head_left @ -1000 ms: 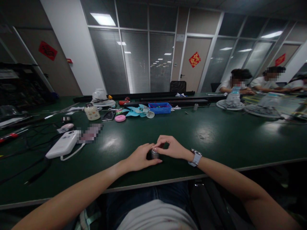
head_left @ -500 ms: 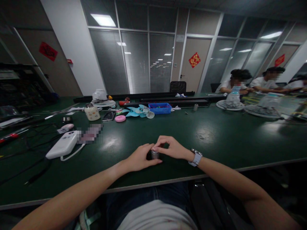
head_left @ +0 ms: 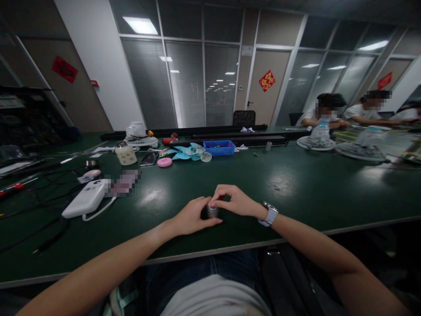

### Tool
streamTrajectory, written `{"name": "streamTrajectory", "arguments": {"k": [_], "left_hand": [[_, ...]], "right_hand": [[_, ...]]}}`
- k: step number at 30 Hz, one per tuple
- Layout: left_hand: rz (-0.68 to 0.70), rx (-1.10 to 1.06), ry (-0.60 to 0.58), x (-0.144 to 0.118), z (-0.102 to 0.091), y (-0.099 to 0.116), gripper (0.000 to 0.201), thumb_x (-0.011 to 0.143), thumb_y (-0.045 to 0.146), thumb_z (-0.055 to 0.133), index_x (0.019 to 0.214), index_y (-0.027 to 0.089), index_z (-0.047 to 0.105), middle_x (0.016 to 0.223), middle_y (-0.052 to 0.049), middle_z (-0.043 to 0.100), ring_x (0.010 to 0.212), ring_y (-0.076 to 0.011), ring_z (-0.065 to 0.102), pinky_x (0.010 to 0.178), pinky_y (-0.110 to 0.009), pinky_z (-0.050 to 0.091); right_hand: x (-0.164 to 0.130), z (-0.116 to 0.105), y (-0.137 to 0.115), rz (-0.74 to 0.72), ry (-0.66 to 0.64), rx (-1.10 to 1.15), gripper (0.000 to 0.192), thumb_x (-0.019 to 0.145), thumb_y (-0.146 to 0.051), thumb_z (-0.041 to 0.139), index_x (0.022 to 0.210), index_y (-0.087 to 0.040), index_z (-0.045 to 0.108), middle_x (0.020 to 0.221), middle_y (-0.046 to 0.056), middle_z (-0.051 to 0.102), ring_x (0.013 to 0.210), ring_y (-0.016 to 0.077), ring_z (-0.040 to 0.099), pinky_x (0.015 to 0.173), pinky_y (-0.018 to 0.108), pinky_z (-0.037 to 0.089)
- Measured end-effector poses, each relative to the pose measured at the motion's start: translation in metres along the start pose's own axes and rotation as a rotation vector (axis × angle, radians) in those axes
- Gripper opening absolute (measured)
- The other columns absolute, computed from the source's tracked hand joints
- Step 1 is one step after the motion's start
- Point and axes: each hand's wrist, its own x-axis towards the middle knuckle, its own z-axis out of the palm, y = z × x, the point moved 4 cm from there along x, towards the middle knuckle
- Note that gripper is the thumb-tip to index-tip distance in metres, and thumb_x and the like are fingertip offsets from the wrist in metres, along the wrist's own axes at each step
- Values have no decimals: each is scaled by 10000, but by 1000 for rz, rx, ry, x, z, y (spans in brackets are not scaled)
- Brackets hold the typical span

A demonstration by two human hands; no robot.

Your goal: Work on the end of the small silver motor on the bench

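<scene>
A small grey metal-looking cylinder (head_left: pixel 213 212) stands upright on the green table near its front edge. My left hand (head_left: pixel 192 218) curls around it from the left, thumb along the near side and fingers behind. From the right, my right hand (head_left: pixel 235 201) pinches at the cylinder's top with thumb and forefinger. Whether a separate small part sits between those fingertips is too small to tell. The right wrist wears a watch (head_left: pixel 270 213) with a light strap.
To the left lie a white power bank (head_left: pixel 86 199) with a cable, a phone and dark cords. Farther back are a patterned bottle (head_left: pixel 126 153), a pink round lid (head_left: pixel 165 162), blue fan blades (head_left: pixel 187 152), a blue tray (head_left: pixel 219 148) and another grey cylinder (head_left: pixel 269 146). Other people sit at right.
Very little differs. My right fingers have shifted slightly at the cylinder's top, and the left hand keeps its place around it. The whole view has tilted a touch.
</scene>
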Motion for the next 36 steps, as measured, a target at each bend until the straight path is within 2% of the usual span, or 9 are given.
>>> {"name": "streamTrajectory", "arguments": {"k": [13,26,36], "left_hand": [[9,-4,7,0,2,-3,418,809,502,672,1052,166,619,952,-64,656,840,-219,617,751,-317,479],[-3,11,5,-1,3,-3,429,811,506,665,1072,169,614,982,-74,660,878,-234,620,788,-342,491],[0,9,7,-1,2,-1,428,813,498,668,1087,174,618,990,-72,668,883,-234,626,785,-339,491]], "right_hand": [[2,-2,-3,-41,33,-132,103,820,-266,727,773,-174,719,736,-4,624,724,128,583,691,244,413],[1,1,2,-27,83,-151,265,814,-388,718,712,-151,658,717,-6,598,658,110,561,616,222,389],[0,2,3,-20,80,-113,314,829,-439,687,709,-152,645,723,1,598,654,112,565,611,225,402]]}}
